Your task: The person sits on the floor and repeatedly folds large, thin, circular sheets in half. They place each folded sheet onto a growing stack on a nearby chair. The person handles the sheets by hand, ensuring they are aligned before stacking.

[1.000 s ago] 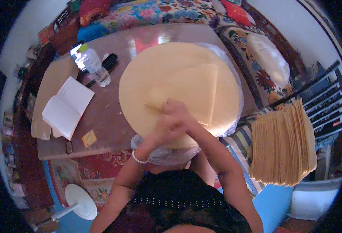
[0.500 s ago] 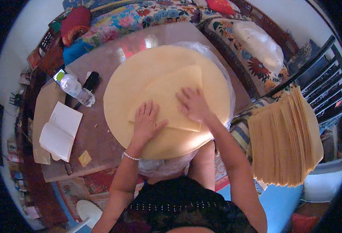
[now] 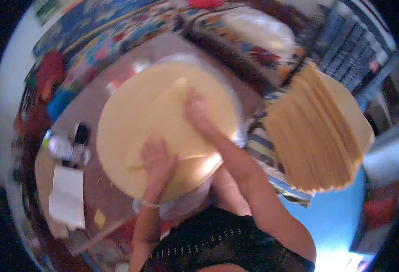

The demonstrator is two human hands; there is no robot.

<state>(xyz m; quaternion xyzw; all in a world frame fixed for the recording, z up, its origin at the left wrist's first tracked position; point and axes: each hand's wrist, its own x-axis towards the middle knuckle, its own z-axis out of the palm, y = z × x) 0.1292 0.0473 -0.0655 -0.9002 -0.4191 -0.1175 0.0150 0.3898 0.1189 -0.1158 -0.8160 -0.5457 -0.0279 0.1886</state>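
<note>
Our left hand (image 3: 158,159) lies palm down with its fingers spread, and our right hand (image 3: 197,108) is well apart from it, farther away and to the right. Neither visibly grips anything; motion blurs the right hand, so we cannot tell how its fingers are set or whether it presses down. We see the folded sheet (image 3: 170,121), pale yellow, beneath both hands: the left is over its near left part, the right over its far right part. Its near edge runs rightward from the left hand toward our right forearm. Under it lies a larger round sheet (image 3: 118,120) of the same colour, with clear plastic (image 3: 188,199) showing past its near edge, on the table (image 3: 122,206). To our right, a thick bundle of similar sheets (image 3: 315,136) rests on a striped cushion (image 3: 259,144).
</note>
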